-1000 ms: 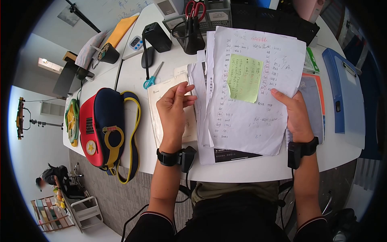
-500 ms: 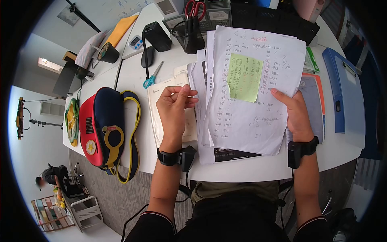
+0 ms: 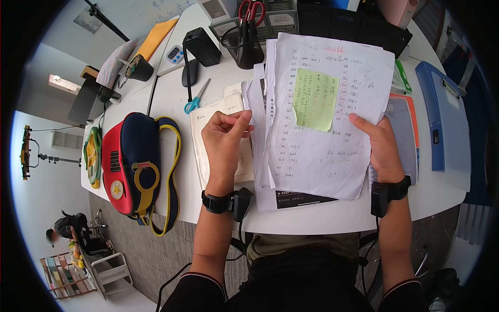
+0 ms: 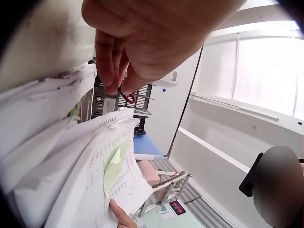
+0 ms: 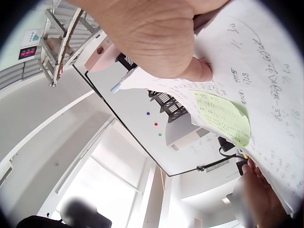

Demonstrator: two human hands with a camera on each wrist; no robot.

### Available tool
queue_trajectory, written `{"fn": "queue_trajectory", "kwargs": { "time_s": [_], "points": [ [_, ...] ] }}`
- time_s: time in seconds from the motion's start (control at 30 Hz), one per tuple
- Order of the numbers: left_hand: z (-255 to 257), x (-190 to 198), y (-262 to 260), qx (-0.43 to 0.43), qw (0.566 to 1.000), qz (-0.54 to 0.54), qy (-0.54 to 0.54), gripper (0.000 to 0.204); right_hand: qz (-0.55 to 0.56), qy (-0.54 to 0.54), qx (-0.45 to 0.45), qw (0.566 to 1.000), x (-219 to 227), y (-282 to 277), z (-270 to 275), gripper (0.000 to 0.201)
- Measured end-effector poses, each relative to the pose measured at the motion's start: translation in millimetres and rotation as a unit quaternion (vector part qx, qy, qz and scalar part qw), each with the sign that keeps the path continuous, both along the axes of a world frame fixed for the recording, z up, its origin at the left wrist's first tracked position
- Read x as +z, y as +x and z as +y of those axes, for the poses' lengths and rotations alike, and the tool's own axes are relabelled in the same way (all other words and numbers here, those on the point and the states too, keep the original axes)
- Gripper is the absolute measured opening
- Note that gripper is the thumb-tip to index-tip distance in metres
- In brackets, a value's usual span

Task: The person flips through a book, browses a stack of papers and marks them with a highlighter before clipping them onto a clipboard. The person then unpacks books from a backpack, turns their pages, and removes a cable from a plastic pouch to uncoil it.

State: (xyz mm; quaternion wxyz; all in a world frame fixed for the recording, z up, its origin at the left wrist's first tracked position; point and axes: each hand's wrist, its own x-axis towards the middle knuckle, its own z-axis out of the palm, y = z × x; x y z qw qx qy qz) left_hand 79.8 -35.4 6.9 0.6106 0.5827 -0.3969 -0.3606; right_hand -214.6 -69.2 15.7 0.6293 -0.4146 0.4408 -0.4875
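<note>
left hand (image 3: 222,140): thumb shifted slightly across curled fingers, nothing visibly held; right hand (image 3: 384,148) pinches handwritten sheets (image 3: 317,161) by their right edge, over desk (image 3: 312,222); sheets nearly unmoved, handling apparently paused

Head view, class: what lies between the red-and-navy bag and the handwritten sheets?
In the head view, from the bag to the sheets: the bag's strap, a stretch of white tabletop, then cream pages with the left hand above them.
</note>
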Motion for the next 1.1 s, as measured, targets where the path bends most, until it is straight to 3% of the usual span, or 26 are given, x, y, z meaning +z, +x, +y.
{"fn": "queue_trajectory", "kwargs": {
  "time_s": [0.5, 1.1],
  "points": [
    [0.5, -6.2, 3.5, -0.016, 0.999, -0.039, 0.009, 0.023, -0.001, -0.006, -0.006, 1.0, 1.4, 2.1, 1.6, 0.045],
    [0.4, -0.5, 0.3, -0.009, 1.0, 0.011, 0.009, 0.028, -0.006, 0.005, 0.01, 1.0, 0.9, -0.3, 0.3, 0.05]
  ]
}}
